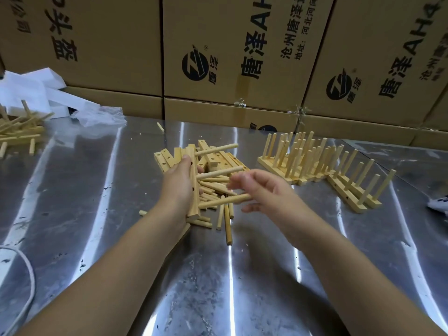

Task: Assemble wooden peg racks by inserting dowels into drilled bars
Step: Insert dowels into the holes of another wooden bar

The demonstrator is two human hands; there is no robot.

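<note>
The right hand (265, 190) blurs at its fingertips — hold on the dowel (218, 201) there unclear; drilled bar (194, 204) mostly hides left hand (177, 185) fingers.

free: steel table (72, 202) front and left | blocked: dowel pile (211, 188) centre, finished racks (303, 161) right, boxes (242, 57) behind

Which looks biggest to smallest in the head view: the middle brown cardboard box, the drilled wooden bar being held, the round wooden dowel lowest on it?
1. The middle brown cardboard box, far the largest, though farthest.
2. The drilled wooden bar, longer and thicker.
3. The round wooden dowel, smallest.
</note>
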